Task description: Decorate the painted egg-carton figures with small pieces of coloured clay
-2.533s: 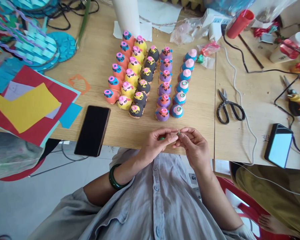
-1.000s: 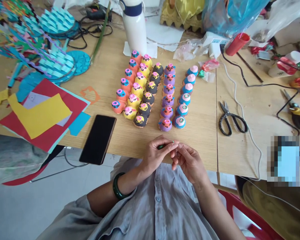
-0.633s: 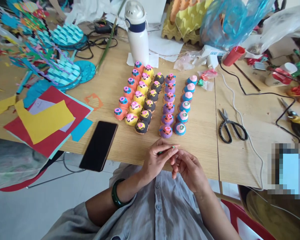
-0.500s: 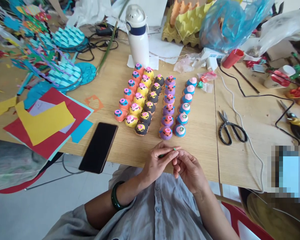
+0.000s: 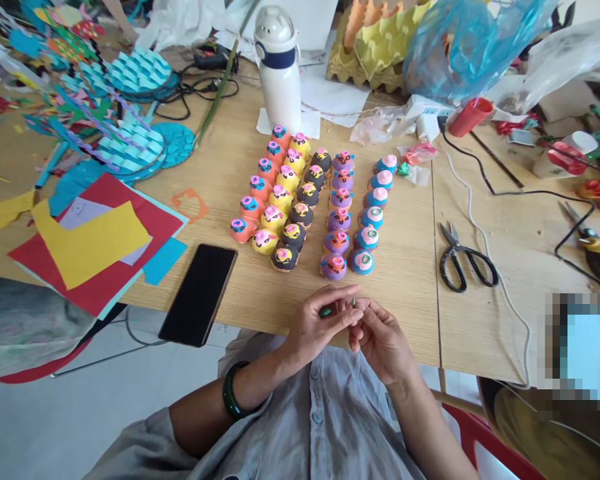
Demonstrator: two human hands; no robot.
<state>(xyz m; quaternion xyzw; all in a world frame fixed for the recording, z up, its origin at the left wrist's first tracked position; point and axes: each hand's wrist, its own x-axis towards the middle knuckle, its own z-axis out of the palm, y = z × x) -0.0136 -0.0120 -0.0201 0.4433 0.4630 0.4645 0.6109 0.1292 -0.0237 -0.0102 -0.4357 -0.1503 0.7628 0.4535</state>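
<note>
Both hands meet at the table's near edge. My left hand (image 5: pixel 316 325) is closed, with a green lump of what looks like modelling clay (image 5: pixel 325 311) partly showing between its fingers. A thin green strand of clay (image 5: pixel 353 302) stands up at the fingertips, where my right hand (image 5: pixel 384 333) is pinched against the left thumb. Just beyond the hands are rows of small painted domes: blue ones with pink tops (image 5: pixel 363 261), purple ones (image 5: pixel 334 265), black ones (image 5: pixel 285 257), yellow ones (image 5: pixel 265 241) and orange ones (image 5: pixel 243 229). The two nearest blue domes carry small green rings.
A phone (image 5: pixel 199 295) lies left of my hands, beside coloured paper (image 5: pixel 95 240). Black-handled scissors (image 5: pixel 463 257) and a white cable (image 5: pixel 503 287) lie to the right. Behind the domes stand a white bottle (image 5: pixel 280 87), egg trays (image 5: pixel 380 50) and a blue plastic bag (image 5: pixel 460 53).
My left fingers have parted a little from the right fingertips, and more of the green lump and strand shows. The view has shifted slightly; the domes stay in place.
</note>
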